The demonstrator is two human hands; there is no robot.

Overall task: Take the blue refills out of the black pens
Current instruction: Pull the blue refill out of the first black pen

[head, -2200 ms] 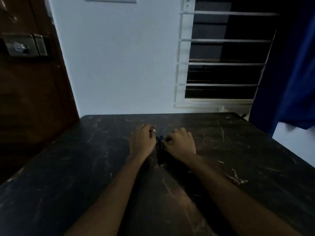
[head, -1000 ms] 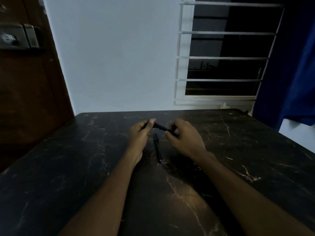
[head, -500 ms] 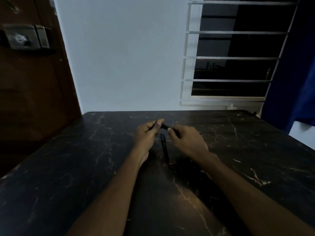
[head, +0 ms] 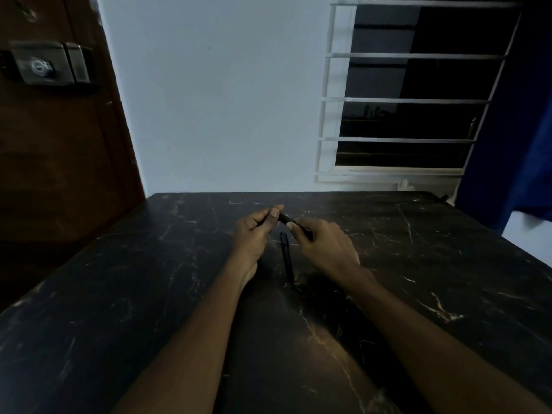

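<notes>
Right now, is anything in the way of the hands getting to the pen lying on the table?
Nothing visible. The second black pen lies bare on the table between the left hand and right hand, but both hands already hold another black pen.

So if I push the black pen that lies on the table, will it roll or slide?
The pen on the table looks slim and round, so probably it rolls sideways. The table seems smooth and flat, so little would stop it.

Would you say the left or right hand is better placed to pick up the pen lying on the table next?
Probably the right hand: the lying pen sits just beside it. Both hands, the left hand included, grip the held pen.
</notes>
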